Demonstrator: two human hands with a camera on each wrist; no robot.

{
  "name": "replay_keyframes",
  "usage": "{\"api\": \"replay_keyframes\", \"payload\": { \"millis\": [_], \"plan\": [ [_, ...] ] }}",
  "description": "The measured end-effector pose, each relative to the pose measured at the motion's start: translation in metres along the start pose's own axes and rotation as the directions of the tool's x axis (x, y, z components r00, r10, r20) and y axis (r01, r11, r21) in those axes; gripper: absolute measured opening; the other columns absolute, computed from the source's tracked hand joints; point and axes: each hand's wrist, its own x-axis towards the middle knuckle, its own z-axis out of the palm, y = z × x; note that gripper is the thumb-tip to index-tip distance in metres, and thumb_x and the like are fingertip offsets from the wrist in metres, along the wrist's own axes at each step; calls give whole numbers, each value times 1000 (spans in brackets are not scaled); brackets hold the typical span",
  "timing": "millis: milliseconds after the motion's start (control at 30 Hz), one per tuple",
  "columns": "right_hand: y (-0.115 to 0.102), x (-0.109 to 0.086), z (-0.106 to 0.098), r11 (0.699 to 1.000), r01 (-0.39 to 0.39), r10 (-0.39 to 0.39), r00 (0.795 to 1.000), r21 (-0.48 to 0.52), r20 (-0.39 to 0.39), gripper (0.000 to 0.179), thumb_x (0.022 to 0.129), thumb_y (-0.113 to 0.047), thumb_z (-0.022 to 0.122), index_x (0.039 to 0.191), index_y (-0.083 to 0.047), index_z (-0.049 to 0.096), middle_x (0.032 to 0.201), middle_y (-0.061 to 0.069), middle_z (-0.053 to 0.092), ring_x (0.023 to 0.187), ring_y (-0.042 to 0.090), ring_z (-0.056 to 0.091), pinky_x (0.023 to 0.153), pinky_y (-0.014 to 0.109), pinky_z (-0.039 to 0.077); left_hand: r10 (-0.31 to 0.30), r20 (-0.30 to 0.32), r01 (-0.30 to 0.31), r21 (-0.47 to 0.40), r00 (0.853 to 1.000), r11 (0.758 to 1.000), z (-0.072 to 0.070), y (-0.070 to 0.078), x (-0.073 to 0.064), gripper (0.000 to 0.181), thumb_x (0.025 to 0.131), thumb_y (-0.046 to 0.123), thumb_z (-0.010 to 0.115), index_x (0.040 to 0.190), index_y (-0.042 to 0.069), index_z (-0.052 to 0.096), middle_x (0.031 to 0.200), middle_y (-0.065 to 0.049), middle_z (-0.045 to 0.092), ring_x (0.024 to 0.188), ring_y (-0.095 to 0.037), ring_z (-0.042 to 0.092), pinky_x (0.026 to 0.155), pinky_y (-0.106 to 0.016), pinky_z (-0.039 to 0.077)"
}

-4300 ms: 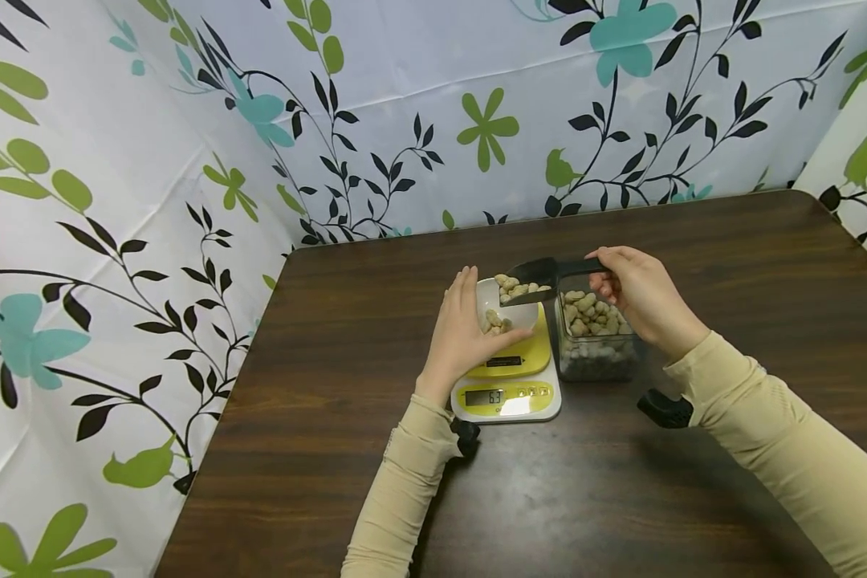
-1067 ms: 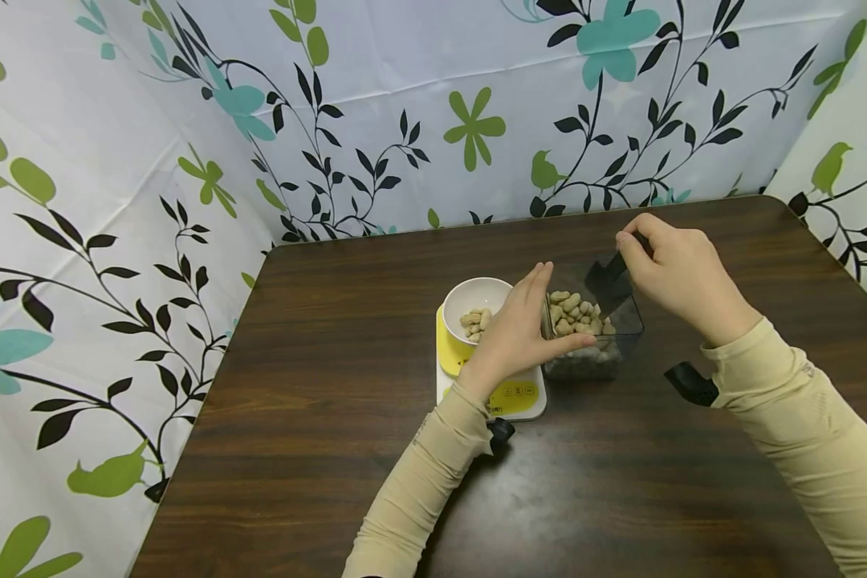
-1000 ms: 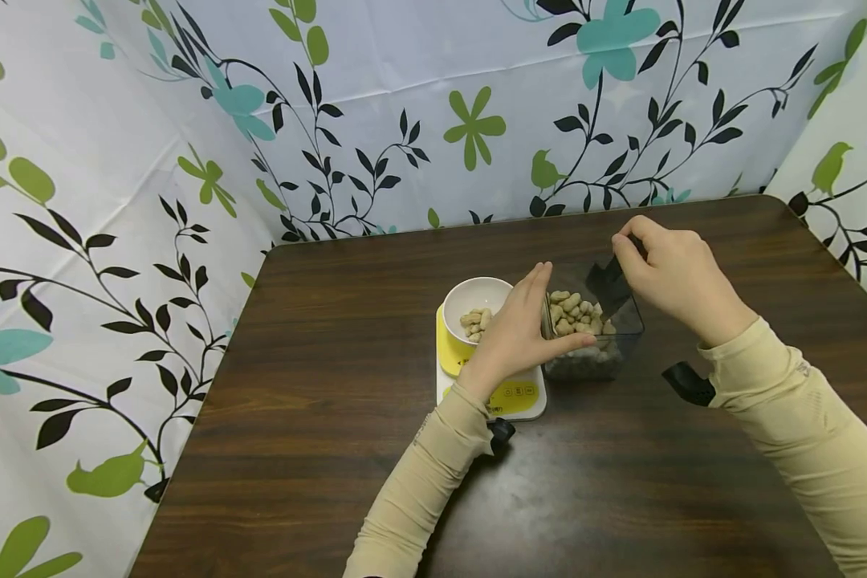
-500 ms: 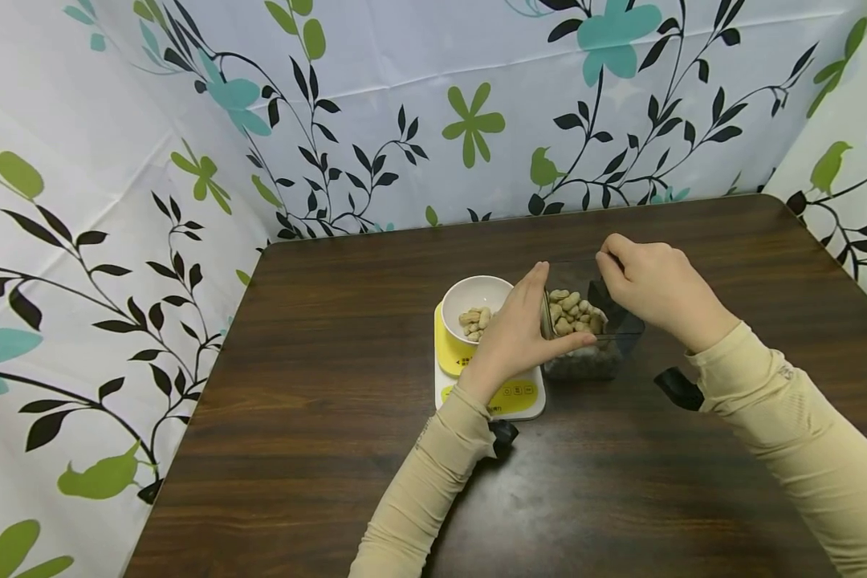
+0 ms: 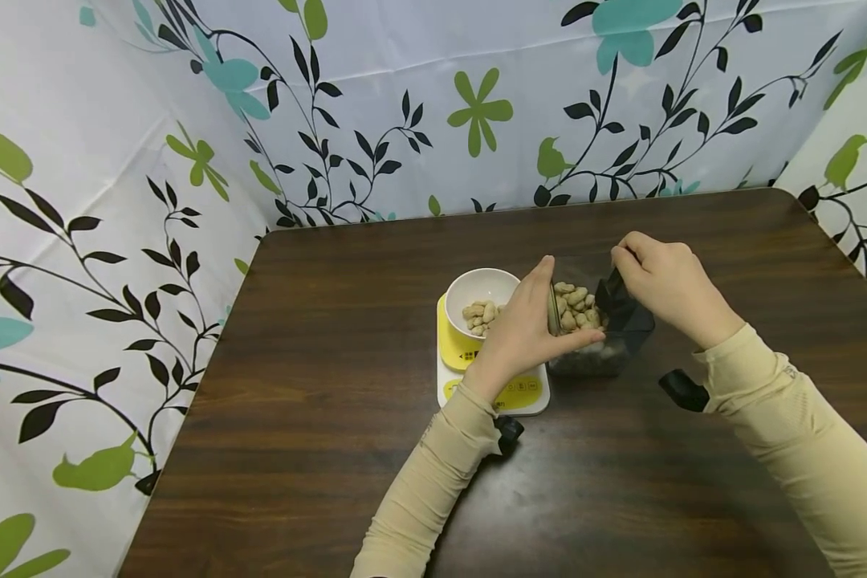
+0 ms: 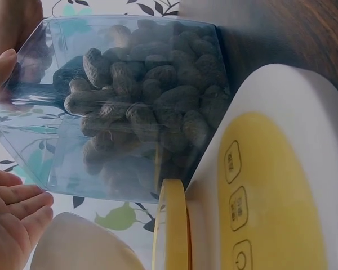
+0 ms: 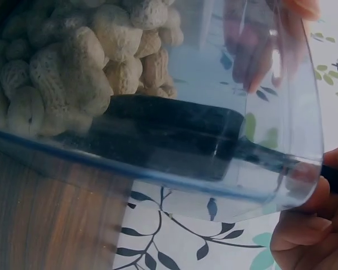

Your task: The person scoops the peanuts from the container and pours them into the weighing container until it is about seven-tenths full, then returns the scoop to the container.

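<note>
Right hand [image 5: 672, 281] pinching a smooth black scoop [image 7: 169, 135], its blade inside a clear, boxy tub [image 5: 591, 361] of bumpy peanuts [image 5: 575, 308], left hand [image 5: 520, 333] straight-fingered at the rim, round white bowl [image 5: 477, 285] on a yellow-and-white scale [image 5: 453, 352] alongside.

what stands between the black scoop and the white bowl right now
Two things: the wall of the clear container facing the white bowl, since the black scoop is down inside, and the left grip beside that wall.
</note>
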Motion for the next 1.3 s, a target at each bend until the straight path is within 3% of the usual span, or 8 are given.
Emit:
{"api": "replay_keyframes", "payload": {
  "millis": [200,533,933,1100,1300],
  "plan": [
    [1,-1,-3,1000,-6,6,1000,-6,12,42,101,-34,30,102,-3,58,62,9,49,48,20,41,48,32,33,-7,18,7,12,1000,1000,-2,1,1,110,74,67,62,151,13,5,157,-5,17,143,-16,23,115,-32,28],
    [11,-12,-8,998,57,-54,995,-28,88,33,101,-36,34,105,-10,55,69,4,52,51,14,41,52,29,34,-9,9,9,13,1000,1000,-2,-2,1,111,73,68,61,151,14,4,157,-4,16,143,-15,23,115,-31,29],
    [21,-19,-13,985,169,-168,984,-19,58,16,100,-26,43,102,-16,55,70,-1,49,51,6,38,51,24,32,-1,4,1,9,1000,1000,-1,-1,1,110,74,67,62,151,12,7,157,-5,17,143,-16,23,115,-31,27],
    [26,-19,-12,990,144,-144,989,9,21,21,100,-29,40,102,-15,55,72,1,53,52,7,39,49,25,32,4,3,-4,10,1000,1000,-2,0,1,110,74,67,62,151,12,7,157,-6,18,143,-17,23,115,-31,27],
    [27,-17,-11,997,27,-26,999,71,-18,34,100,-39,35,102,-13,57,72,5,57,47,14,37,45,28,32,0,10,0,8,1000,1000,-2,0,0,110,74,66,63,151,13,5,157,-6,16,144,-17,23,115,-32,28]
  ]
}}
